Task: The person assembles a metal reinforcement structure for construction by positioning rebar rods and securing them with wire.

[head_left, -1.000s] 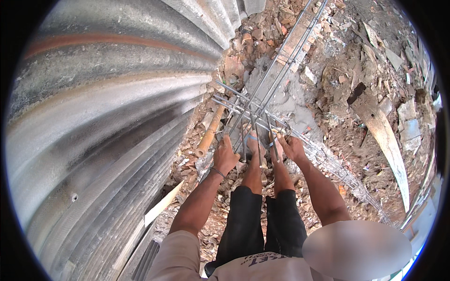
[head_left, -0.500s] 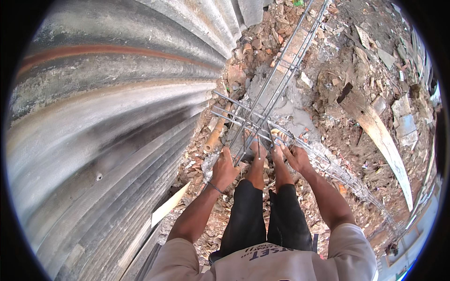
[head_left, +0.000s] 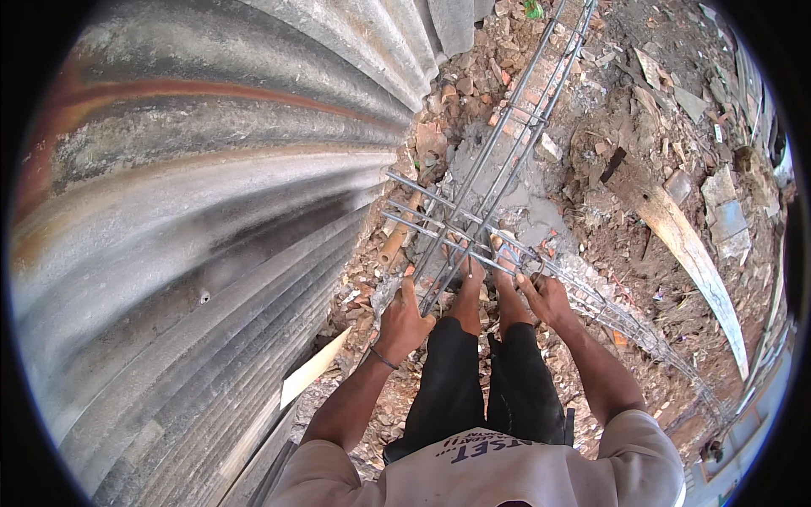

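Note:
I stand on rubble above a cage of grey steel rebar (head_left: 515, 127) that runs away from me and crosses a second rebar cage (head_left: 608, 304) going right. My left hand (head_left: 404, 321) is closed around the near end of the bars at the left of the crossing. My right hand (head_left: 547, 297) grips a bar of the crossing cage, just right of my bare feet (head_left: 486, 270). Wet grey concrete (head_left: 532, 224) lies under the crossing.
A tall corrugated metal sheet wall (head_left: 211, 237) fills the left side. Broken bricks and rubble (head_left: 473, 93) cover the ground. A long curved wooden plank (head_left: 684, 245) lies at right. A pale board (head_left: 312, 372) leans at the foot of the wall.
My view has tilted slightly, so the hands and rebar sit lower in the picture. Both hands stay on the bars at the crossing.

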Motion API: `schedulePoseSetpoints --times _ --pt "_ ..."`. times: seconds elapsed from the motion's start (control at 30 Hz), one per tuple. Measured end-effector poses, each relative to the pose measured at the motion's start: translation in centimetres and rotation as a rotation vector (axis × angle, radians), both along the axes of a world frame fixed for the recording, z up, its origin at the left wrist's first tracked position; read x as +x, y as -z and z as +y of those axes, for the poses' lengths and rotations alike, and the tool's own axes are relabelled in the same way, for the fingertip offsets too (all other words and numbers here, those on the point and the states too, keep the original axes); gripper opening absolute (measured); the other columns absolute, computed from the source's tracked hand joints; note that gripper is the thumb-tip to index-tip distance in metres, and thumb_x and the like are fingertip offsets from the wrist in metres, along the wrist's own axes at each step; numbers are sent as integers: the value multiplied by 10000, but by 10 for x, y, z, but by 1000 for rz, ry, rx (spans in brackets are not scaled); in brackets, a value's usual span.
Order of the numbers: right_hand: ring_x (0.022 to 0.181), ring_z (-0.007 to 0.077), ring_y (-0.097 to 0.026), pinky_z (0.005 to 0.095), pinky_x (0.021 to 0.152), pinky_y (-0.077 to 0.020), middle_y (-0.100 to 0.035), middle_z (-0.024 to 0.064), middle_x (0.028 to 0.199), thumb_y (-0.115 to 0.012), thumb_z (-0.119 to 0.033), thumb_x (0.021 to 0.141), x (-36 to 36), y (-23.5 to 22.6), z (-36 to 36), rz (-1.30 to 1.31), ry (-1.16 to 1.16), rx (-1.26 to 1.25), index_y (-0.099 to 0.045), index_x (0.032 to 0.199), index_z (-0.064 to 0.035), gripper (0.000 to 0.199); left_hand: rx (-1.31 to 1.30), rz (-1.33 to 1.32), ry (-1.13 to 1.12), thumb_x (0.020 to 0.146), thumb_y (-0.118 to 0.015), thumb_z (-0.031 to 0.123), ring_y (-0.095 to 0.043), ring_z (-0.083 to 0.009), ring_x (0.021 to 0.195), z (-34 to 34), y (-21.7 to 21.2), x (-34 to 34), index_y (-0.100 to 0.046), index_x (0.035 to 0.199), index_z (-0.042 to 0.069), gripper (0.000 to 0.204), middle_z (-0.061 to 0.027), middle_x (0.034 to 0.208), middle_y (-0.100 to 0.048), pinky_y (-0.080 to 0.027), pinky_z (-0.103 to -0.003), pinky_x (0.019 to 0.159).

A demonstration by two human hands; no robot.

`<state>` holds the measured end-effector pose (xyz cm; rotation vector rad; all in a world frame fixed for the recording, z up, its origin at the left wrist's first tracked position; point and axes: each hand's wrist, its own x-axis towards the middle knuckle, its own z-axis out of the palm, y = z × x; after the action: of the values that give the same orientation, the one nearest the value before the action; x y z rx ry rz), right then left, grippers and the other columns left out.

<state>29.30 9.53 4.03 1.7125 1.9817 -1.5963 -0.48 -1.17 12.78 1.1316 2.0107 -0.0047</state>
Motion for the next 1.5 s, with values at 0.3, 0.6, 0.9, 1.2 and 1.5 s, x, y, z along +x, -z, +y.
schedulePoseSetpoints --times 0.3,0.6,0.9,1.2,1.5 --pt "586 344 -549 449 613 -460 -559 211 626 -576 -527 955 -4 -16 4 -14 33 6 -607 772 22 580 -12 -3 -9 700 -762 154 -623 -537 922 -2 1 1 -316 1344 -84 818 -376 1025 -611 -527 -554 804" --pt "851 461 -657 505 814 -511 -663 294 825 -529 -605 928 -7 -46 22 -131 -29 -209 -711 998 24 659 -61 -8 -15 702 -770 165 -620 -537 969 1 -10 5 -304 1378 -81 856 -381 1064 -615 -516 -535 867" --pt "1035 451 -633 498 920 -502 -678 265 1057 -503 -556 975 -2 -66 20 -108 -67 -177 -667 1224 -65 574 -133 30 -7 730 -740 184 -630 -528 908 5 -29 11 -297 1377 -81 828 -369 1019 -627 -522 -547 815" --pt "994 442 -652 500 915 -508 -692 257 1002 -512 -565 968 5 -64 11 -81 -73 -90 -678 1221 -81 571 -114 47 34 732 -749 206 -633 -510 881 1 -39 10 -243 1401 -120 899 -335 931 -637 -515 -536 804" --pt "951 429 -670 489 874 -519 -702 237 920 -528 -542 970 -2 -102 29 -112 -44 -221 -683 1227 -99 535 -139 14 -44 708 -717 118 -589 -525 981 6 -59 15 -370 1281 -76 697 -369 1057 -596 -498 -560 852"
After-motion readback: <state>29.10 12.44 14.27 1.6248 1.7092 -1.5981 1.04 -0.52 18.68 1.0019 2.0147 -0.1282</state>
